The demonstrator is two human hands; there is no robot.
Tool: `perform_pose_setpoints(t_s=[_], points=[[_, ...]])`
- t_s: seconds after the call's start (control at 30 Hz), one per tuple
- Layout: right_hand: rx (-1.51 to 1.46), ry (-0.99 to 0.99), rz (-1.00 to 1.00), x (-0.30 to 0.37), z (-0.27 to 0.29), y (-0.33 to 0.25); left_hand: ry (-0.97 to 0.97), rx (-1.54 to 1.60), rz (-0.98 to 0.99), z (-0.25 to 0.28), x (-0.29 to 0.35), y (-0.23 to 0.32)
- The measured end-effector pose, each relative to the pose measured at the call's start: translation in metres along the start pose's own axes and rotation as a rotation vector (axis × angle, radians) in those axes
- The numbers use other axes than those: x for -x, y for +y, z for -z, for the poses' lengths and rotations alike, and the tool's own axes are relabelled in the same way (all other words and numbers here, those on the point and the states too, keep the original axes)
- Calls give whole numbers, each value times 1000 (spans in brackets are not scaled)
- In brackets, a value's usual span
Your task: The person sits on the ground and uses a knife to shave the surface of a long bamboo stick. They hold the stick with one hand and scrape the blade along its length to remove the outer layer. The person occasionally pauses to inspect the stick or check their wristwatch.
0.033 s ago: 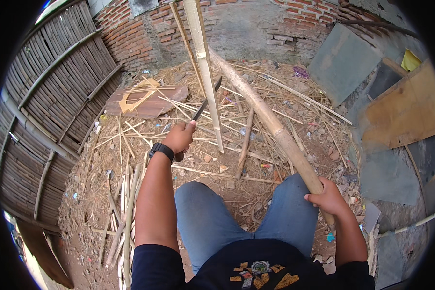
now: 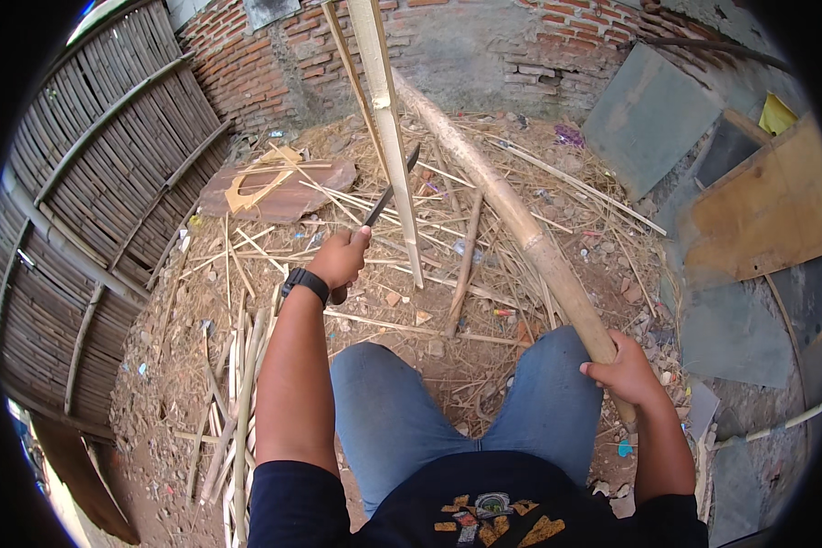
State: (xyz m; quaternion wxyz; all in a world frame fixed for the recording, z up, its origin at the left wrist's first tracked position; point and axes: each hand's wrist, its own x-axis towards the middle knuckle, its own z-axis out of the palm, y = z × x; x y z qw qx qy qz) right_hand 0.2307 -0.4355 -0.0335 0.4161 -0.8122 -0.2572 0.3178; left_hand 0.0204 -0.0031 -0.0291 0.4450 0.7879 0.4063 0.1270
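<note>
My left hand (image 2: 340,258), with a black watch on its wrist, is closed round the handle of a long dark-bladed knife (image 2: 379,205). The blade points up and away, crossing a tall pale split-bamboo strip (image 2: 391,151); its tip shows on the strip's right side. A thinner strip (image 2: 354,78) stands just left of it, and the upper ends of both leave the picture. My right hand (image 2: 623,373) grips the near end of a thick bamboo pole (image 2: 539,247) by my right knee. The pole slants away to the upper left, its far end partly behind the wide strip.
Bamboo strips (image 2: 242,384) lie piled beside my left leg. More strips and straw litter the stony ground, with a brown sheet (image 2: 329,192) at the back left. A bamboo wall (image 2: 110,164) stands left, a brick wall (image 2: 493,55) ahead, and grey panels (image 2: 653,119) lean at right.
The bamboo pole and my right hand have shifted slightly to the right. My left hand and the knife look nearly still.
</note>
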Motion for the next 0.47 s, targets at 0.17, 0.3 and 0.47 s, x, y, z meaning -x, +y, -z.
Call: perform_pose_setpoints(t_s=[0.17,0.3,0.47], points=[[-12,237,227,7,25,-20,14,31,29,2,-4,-7],[36,425,320,10,38,-41,-1,50,41,5,-7,-8],[160,352,314,-27,42,-26,19,51,37,11,-22,-10]])
